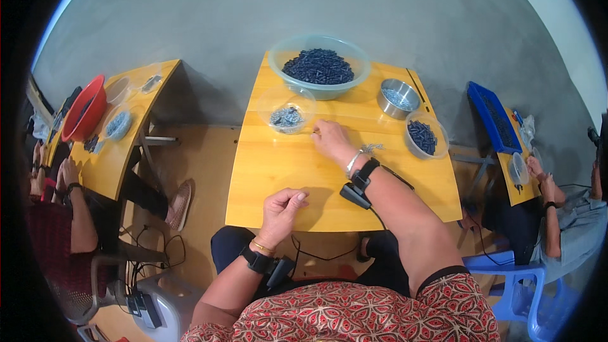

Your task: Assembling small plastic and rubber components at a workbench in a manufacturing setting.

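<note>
Above the near edge of the yellow table (259, 177), my left hand (280, 214) is closed, thumb laid over curled fingers; whatever it holds, if anything, is hidden. My right hand (334, 140) reaches to the table's middle with its fingertips pinched together, just right of a clear plastic bowl (304, 102) of small silvery pieces. Something tiny and dark may be at those fingertips, too small to name. A loose pile of small grey metal pieces (372, 147) lies beside my right wrist. Further right stands a clear tub (436, 150) of short dark-blue cylindrical pieces.
A large translucent basin (348, 88) heaped with dark-blue pieces stands at the back, with a steel bowl (399, 112) of small metal parts to its right. Persons work at side tables, by a red basin (85, 114) and a blue tray (491, 117). Cables (152, 240) hang at left.
</note>
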A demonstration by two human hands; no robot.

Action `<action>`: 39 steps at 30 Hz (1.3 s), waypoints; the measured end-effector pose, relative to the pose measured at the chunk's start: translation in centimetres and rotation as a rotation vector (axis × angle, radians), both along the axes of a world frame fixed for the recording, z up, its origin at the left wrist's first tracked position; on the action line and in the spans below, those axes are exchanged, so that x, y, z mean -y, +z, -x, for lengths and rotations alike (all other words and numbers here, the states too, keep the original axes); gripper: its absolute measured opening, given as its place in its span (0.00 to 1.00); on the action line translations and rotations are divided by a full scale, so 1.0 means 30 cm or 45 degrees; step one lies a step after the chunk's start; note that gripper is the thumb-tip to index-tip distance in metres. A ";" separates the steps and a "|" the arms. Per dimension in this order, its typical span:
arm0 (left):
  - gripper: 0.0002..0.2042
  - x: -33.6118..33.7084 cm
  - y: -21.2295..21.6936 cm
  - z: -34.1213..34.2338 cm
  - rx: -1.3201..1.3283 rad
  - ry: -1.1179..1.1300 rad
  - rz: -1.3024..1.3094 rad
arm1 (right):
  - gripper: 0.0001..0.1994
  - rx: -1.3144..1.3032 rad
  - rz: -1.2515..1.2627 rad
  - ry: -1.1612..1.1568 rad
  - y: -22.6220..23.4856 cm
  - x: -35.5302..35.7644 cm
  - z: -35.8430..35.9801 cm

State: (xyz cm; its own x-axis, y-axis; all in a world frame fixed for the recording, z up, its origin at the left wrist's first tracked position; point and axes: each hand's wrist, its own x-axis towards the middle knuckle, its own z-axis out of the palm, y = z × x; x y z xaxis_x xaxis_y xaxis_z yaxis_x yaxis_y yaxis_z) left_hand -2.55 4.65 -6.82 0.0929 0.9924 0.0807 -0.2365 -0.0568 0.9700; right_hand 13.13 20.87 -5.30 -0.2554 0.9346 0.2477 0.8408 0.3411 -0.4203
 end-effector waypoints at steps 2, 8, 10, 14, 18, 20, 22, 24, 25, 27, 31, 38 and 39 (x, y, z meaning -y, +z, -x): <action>0.08 -0.004 -0.001 -0.003 0.004 -0.005 0.005 | 0.07 0.008 -0.018 0.003 -0.020 -0.009 0.008; 0.08 -0.015 -0.031 0.007 0.104 -0.013 0.070 | 0.05 0.024 -0.026 0.097 -0.041 0.003 -0.025; 0.08 -0.016 -0.032 0.007 0.150 -0.007 0.097 | 0.05 0.014 -0.017 0.117 -0.041 0.018 -0.069; 0.07 -0.013 -0.010 0.010 0.032 0.013 0.070 | 0.05 0.179 -0.002 0.055 0.008 0.075 -0.178; 0.07 -0.018 -0.019 0.004 0.030 0.007 0.059 | 0.05 0.060 0.106 -0.017 0.011 0.088 -0.302; 0.07 -0.018 -0.024 0.002 0.021 0.014 0.049 | 0.05 0.035 0.100 0.002 0.004 0.090 -0.350; 0.07 -0.020 -0.033 0.003 0.062 0.020 0.042 | 0.05 0.002 0.103 -0.006 -0.001 0.095 -0.377; 0.07 -0.024 -0.043 0.004 0.053 0.017 0.046 | 0.06 -0.029 0.109 -0.022 -0.006 0.105 -0.406; 0.07 -0.025 -0.043 0.002 0.047 0.016 0.052 | 0.06 -0.025 0.090 -0.023 -0.006 0.105 -0.421; 0.07 -0.022 -0.029 0.000 0.027 0.015 0.070 | 0.06 -0.026 0.071 -0.022 0.019 0.119 -0.427; 0.07 -0.021 -0.031 -0.003 -0.035 0.039 0.046 | 0.06 -0.256 -0.017 -0.087 0.076 0.173 -0.466; 0.07 -0.022 -0.040 -0.005 0.002 0.036 0.033 | 0.09 0.150 0.125 -0.099 0.132 0.461 -0.571; 0.07 -0.026 -0.042 -0.004 0.004 0.039 0.018 | 0.09 0.149 0.123 -0.101 0.124 0.484 -0.587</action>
State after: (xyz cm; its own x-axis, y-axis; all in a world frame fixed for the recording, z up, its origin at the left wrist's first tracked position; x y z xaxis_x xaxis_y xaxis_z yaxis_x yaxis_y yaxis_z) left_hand -2.44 5.41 -8.07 0.0623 0.9958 0.0670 -0.2376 -0.0504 0.9701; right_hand 30.72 6.34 -1.58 -0.2021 0.9709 0.1287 0.9086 0.2349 -0.3452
